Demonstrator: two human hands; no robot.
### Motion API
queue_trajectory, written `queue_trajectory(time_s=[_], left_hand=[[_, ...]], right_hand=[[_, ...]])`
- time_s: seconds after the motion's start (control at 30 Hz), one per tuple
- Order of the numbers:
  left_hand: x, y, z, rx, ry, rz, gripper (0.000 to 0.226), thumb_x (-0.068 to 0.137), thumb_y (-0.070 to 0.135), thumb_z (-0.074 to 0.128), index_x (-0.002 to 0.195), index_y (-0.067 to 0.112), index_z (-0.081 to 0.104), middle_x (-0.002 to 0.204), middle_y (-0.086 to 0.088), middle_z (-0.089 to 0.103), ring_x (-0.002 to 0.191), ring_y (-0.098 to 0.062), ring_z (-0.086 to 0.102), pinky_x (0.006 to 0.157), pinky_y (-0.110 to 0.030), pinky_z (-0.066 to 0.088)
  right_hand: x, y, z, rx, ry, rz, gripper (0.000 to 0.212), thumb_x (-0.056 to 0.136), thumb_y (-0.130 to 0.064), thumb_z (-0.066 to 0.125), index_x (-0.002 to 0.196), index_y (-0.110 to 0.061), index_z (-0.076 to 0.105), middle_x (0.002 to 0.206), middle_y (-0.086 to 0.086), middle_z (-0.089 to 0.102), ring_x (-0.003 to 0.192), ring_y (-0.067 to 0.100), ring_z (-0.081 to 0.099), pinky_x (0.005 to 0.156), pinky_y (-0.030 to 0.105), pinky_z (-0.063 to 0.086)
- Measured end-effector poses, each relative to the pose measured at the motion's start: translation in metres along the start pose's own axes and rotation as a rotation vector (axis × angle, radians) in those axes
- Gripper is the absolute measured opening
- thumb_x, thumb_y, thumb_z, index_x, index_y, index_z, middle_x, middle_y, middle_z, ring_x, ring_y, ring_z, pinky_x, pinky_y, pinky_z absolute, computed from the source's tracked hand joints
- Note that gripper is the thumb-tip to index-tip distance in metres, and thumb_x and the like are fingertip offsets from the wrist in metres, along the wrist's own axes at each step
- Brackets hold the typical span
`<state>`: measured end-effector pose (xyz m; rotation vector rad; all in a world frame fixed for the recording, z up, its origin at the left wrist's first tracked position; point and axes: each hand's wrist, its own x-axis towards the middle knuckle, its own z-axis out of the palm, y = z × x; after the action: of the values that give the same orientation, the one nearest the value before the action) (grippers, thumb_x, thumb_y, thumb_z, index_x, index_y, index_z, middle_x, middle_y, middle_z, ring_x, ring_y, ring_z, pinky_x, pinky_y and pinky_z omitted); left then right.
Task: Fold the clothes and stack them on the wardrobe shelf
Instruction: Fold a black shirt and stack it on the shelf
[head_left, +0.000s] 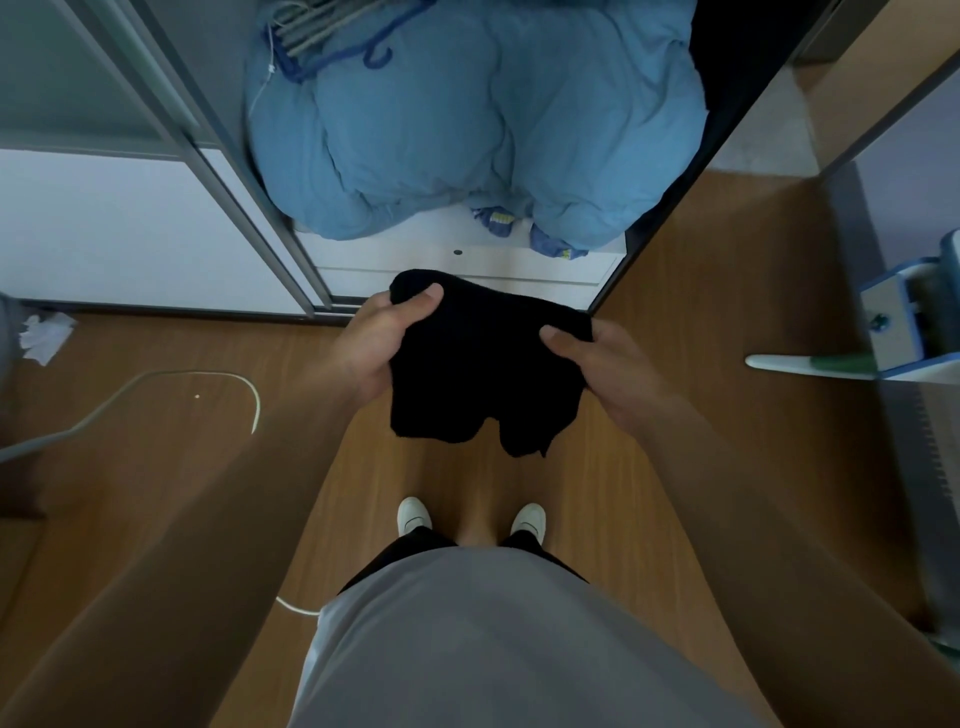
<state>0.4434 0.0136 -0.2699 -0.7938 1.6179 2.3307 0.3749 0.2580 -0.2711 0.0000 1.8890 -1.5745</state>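
The brown wood-grain laminate floor carries a thin white cable that curves across its left side. A crumpled white piece of paper lies near the left edge. A pair of white shoes stands on the floor at the middle. The white wardrobe shelf meets the floor at the top. A bulky light-blue padded quilt fills the shelf. Two small blue-and-yellow fabric pieces lie at its front edge, touching the quilt.
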Motion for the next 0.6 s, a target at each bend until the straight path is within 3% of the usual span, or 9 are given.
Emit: queue_trajectory(time_s=[0.17, 0.3, 0.4, 0.47, 0.53, 0.6], left_hand=[[0.000, -0.004, -0.013, 0.044, 0.022, 0.016, 0.034, 0.091, 0.035, 0.071, 0.121, 0.018, 0.066, 0.116, -0.004, 0.075, 0.109, -0.022, 0.071, 0.089, -0.035, 0.058], [0.000, -0.003, -0.011, 0.036, 0.057, 0.061, 0.037, 0.092, 0.032, 0.071, 0.125, 0.016, 0.063, 0.118, -0.004, 0.074, 0.110, -0.022, 0.070, 0.092, -0.036, 0.057], [0.001, 0.000, -0.008, 0.043, 0.076, 0.098, 0.036, 0.093, 0.028, 0.069, 0.125, 0.012, 0.064, 0.116, -0.005, 0.074, 0.109, -0.022, 0.071, 0.089, -0.032, 0.057], [0.000, 0.001, -0.008, 0.035, 0.074, 0.119, 0.028, 0.095, 0.025, 0.068, 0.120, 0.013, 0.066, 0.114, -0.005, 0.075, 0.107, -0.021, 0.071, 0.085, -0.028, 0.058], [0.000, 0.002, -0.008, 0.009, 0.079, 0.132, 0.026, 0.095, 0.023, 0.067, 0.119, 0.014, 0.065, 0.114, -0.004, 0.075, 0.106, -0.020, 0.071, 0.083, -0.027, 0.058], [-0.002, 0.005, -0.008, -0.018, 0.100, 0.131, 0.027, 0.095, 0.023, 0.068, 0.120, 0.017, 0.063, 0.116, -0.003, 0.074, 0.106, -0.018, 0.071, 0.083, -0.028, 0.058]], right_hand=[[0.004, -0.004, 0.003, -0.051, 0.259, -0.101, 0.038, 0.101, -0.030, 0.057, 0.099, 0.006, 0.068, 0.092, 0.027, 0.070, 0.078, 0.027, 0.063, 0.074, 0.039, 0.049], [0.006, -0.013, 0.008, -0.127, 0.314, -0.179, 0.037, 0.104, -0.029, 0.050, 0.099, 0.005, 0.064, 0.091, 0.027, 0.067, 0.077, 0.023, 0.060, 0.073, 0.040, 0.049], [0.007, -0.016, 0.006, -0.188, 0.317, -0.175, 0.031, 0.105, -0.032, 0.046, 0.084, -0.013, 0.058, 0.073, 0.003, 0.059, 0.064, 0.005, 0.055, 0.062, 0.027, 0.044], [0.009, -0.020, 0.003, -0.217, 0.275, -0.122, 0.023, 0.102, -0.039, 0.050, 0.085, -0.025, 0.054, 0.066, -0.011, 0.062, 0.056, -0.005, 0.058, 0.053, 0.018, 0.044], [0.006, -0.023, 0.000, -0.120, 0.164, 0.002, 0.019, 0.094, -0.045, 0.062, 0.102, -0.027, 0.061, 0.076, -0.017, 0.072, 0.074, -0.001, 0.070, 0.058, 0.015, 0.050], [0.004, -0.021, -0.003, 0.096, 0.057, 0.065, 0.037, 0.089, -0.037, 0.071, 0.124, -0.033, 0.060, 0.100, -0.008, 0.076, 0.097, 0.011, 0.073, 0.075, 0.022, 0.056]])
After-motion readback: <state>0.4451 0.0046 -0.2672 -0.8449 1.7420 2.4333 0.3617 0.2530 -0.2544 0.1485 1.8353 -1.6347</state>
